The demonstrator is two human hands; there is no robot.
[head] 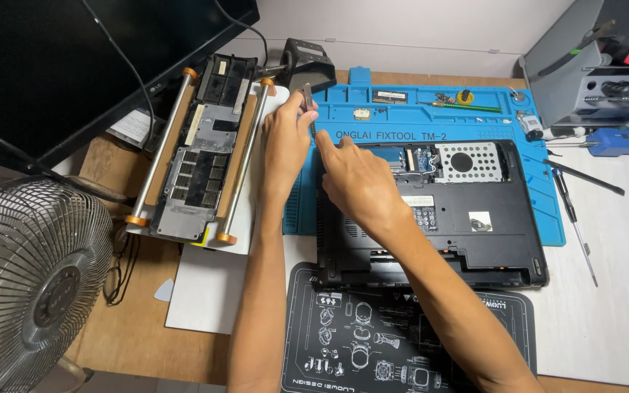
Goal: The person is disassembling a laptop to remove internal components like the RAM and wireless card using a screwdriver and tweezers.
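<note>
Disassembly step: left hand (284, 142) pinches a small metal bracket (307, 97) at 12 o'clock of the opened laptop (467, 233), right hand (354, 178), fingers together, presses its top-left corner.

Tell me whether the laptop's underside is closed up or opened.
Opened. The laptop lies bottom up on the blue mat, with covers off: a perforated metal drive bay and circuit boards show.

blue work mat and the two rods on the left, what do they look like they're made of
Blue work mat: likely silicone or rubber, matte, with moulded compartments along its top. Two rods: apparently bare metal, silvery sheen, orange caps, probably plastic or rubber.
</note>
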